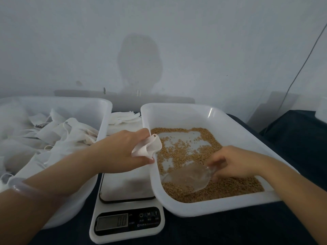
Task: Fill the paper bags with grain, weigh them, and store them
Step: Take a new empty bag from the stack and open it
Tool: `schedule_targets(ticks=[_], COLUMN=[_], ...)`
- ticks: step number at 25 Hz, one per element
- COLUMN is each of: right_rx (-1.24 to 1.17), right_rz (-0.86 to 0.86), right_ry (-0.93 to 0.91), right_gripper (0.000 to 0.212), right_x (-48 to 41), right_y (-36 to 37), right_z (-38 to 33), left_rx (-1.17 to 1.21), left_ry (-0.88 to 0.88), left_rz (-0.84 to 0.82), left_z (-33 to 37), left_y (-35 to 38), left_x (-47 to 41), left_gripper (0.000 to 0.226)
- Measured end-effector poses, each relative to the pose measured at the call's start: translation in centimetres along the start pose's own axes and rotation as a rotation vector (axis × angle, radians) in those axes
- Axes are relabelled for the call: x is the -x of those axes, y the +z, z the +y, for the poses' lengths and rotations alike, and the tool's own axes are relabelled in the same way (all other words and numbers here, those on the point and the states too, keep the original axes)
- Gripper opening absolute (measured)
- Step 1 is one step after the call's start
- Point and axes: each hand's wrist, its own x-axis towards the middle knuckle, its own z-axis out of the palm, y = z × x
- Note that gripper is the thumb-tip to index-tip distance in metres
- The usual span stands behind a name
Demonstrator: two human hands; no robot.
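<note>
white paper bag (147, 147) open over grain (212, 190) tray (178, 209)

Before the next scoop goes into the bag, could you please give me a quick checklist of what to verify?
1. Grip of the left hand on the paper bag: ok.
2. Bag mouth open: cannot tell; it looks crumpled.
3. Bag at the left rim of the grain tray: ok.
4. Grip of the right hand on the scoop, down in the grain: ok.
5. Scoop loaded: cannot tell.
6. Display of the scale appears zeroed: ok.
</note>
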Motion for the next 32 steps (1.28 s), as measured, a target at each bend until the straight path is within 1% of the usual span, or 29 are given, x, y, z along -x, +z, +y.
schedule_targets(ticks=[2,4,6,8,10,13,15,18,20,22,25,28,32], right_rx=[-0.038,-0.043,-0.027,-0.032,-0.008,0.029,0.032,-0.001,-0.042,-0.068,-0.069,-0.012,0.158], right_rz=[0.024,0.064,0.103,0.153,0.235,0.39,0.397,0.378,0.421,0.477,0.522,0.492,0.47], right_ry=[0.024,0.042,0.058,0.082,0.09,0.09,0.105,0.098,0.068,0.036,-0.012,-0.04,-0.069], right_gripper=[0.031,0.03,0.027,0.025,0.025,0.034,0.038,0.035,0.033,0.032,0.033,0.029,0.03], right_x=[0.6,1.5,2.4,3.2,3.8,4.4,4.6,5.0,5.9,6.9,7.9,7.7,7.1], right_y=[-0.8,-1.6,-2.2,-2.6,-2.9,-2.9,-2.8,-2.8,-3.5,-4.8,-7.2,-8.5,-9.6], right_z=[0.7,1.5,2.2,2.4,2.5,2.4,2.3,2.5,2.8,2.6,1.6,0.4,-1.5], left_rx=[0.027,0.102,0.197,0.321,0.418,0.43,0.456,0.451,0.364,0.301,0.299,0.334,0.329], left_ry=[-0.023,-0.058,-0.084,-0.11,-0.117,-0.087,-0.109,-0.164,-0.193,-0.21,-0.228,-0.234,-0.23], left_rz=[-0.001,0.021,0.073,0.143,0.196,0.288,0.311,0.259,0.192,0.136,0.093,0.105,0.107], left_z=[0.1,0.3,1.0,2.1,3.5,5.2,5.9,6.1,6.0,5.7,5.6,6.0,6.3], left_y=[0.0,-0.2,-0.7,-1.6,-2.1,-1.9,-1.2,0.5,1.7,2.6,3.4,3.7,4.3], left_x=[0.1,0.2,-0.1,-1.0,-2.2,-3.9,-4.8,-5.5,-5.6,-5.7,-6.0,-6.3,-6.5], left_gripper=[0.034,0.035,0.037,0.044,0.043,0.041,0.04,0.045,0.046,0.041,0.041,0.045,0.048])
